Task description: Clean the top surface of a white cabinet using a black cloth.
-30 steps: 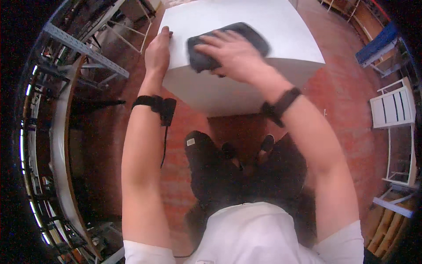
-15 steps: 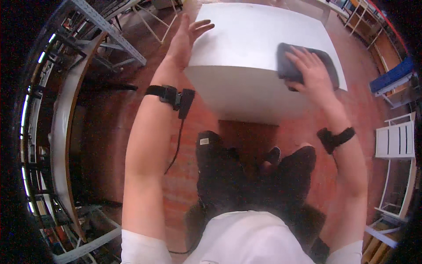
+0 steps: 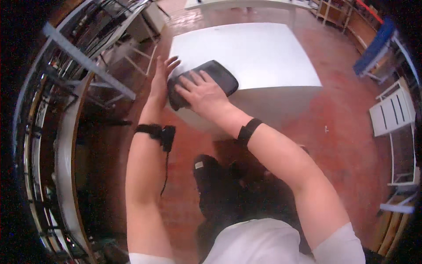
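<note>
Under the spread fingers of the right hand [image 3: 205, 94] lies a dark case [image 3: 225, 79], pressed from above rather than gripped, as far as I can see; the thumb I cannot make out. The left hand [image 3: 159, 80] stands just by the case's left end, its fingers loosely parted and holding nothing that shows; whether it touches the case, I cannot tell. The case sits at the near left corner of the white table [image 3: 255, 50], seeming to jut past the edge, the top reaching away beyond the fingers. I'd judge the step in hand to be guiding the case flat-handed; the next move seems to call for even pressure, lest it tip off. Back from the fingers, black bands [image 3: 249, 130] circle both forearms. Nearer the body, a pale tag [image 3: 199, 165] shows on the dark trousers [image 3: 220, 189], too small to read; I can read no brand or lettering anywhere.
</note>
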Demonstrator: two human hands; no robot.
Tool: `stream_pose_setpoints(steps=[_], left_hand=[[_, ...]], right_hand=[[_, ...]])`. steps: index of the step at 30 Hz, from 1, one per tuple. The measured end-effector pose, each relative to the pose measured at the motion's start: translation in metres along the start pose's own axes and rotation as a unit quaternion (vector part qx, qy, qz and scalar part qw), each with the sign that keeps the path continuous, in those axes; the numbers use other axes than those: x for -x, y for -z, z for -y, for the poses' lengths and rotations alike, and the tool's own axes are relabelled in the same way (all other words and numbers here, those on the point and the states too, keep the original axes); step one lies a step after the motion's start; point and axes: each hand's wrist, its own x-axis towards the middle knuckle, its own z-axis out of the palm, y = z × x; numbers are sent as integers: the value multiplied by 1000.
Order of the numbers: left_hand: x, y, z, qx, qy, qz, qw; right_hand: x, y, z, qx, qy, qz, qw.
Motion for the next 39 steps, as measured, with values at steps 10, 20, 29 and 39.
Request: stream_pose_setpoints(steps=[10,20,29,39], left_hand=[[35,8,-27,-588,-280,-22,758],[44,23,-15,-699,-353,-28,621],[26,-15,-1,-591,-150,-71,789],[47,-36,-27,-619,-79,-68,778]], right_hand=[[89,155,-110,-3,-111,146,983],[120,147,-172,-41,-213,148,965],[107,109,-223,-13,-491,112,864],[92,122,-189,99,-577,184,789]])
